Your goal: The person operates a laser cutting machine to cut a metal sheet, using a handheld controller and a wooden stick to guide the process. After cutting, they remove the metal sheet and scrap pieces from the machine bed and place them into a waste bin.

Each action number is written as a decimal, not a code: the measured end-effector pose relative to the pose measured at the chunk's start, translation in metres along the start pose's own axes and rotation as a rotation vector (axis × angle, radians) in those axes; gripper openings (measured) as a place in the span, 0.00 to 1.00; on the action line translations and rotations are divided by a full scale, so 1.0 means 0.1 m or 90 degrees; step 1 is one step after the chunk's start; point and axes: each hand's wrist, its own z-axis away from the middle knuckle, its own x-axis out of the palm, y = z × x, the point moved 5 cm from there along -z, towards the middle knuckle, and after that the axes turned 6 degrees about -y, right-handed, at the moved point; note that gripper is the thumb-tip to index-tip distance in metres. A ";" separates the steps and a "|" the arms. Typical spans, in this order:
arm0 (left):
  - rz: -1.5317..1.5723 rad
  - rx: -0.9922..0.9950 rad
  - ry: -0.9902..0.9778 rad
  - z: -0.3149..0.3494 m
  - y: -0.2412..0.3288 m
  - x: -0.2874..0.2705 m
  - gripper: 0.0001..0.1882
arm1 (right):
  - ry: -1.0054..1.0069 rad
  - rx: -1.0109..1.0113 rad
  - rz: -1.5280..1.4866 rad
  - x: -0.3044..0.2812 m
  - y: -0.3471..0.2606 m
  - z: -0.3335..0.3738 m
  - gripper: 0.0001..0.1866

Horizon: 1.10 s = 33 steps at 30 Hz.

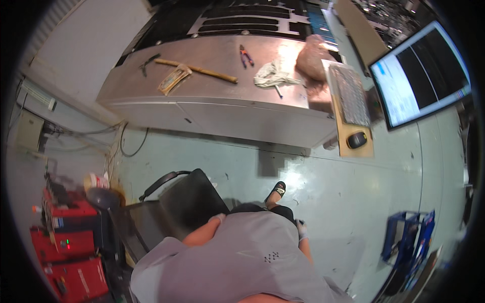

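While the person stands on the pale green floor (333, 197) with both arms lowered, the left hand (217, 218), in what looks like a whitish glove, lies just beside the black chair (189, 199), the thing nearest to it; whether it touches the chair cannot be told, nor whether its fingers are curled or spread. On the other side, the right hand (302, 231), also pale-gloved, hangs near the dark shorts (286, 212), with a small dark patch at its fingers; it is too small to tell whether they hold anything. The chair stands to the person's left, its curved armrest (164, 183) pointing toward a red machine (73, 242). Ahead, well apart from both hands, a metal-topped workbench (222, 53) bears a wooden-handled hammer (202, 71), a flat wooden-edged piece (174, 79) beside its handle, pliers (246, 56) with orange and blue grips, and a crumpled white cloth (273, 74). At the bench's right end, a plastic-covered keyboard (351, 96) and a black mouse (356, 140) rest near a lit monitor (429, 76). A blue rack (406, 237) stands at far right.
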 end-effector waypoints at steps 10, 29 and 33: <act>0.255 0.229 0.615 1.46 1.51 -2.11 0.23 | -0.213 -0.108 -0.198 -0.03 -3.43 -2.22 0.22; -0.093 0.118 0.612 2.62 2.64 -7.48 0.66 | -0.666 -0.300 -0.091 1.52 -7.89 -1.66 0.24; 0.166 0.399 0.487 2.48 2.92 -6.82 0.50 | -0.573 -0.309 -0.216 1.86 -8.67 -1.63 0.33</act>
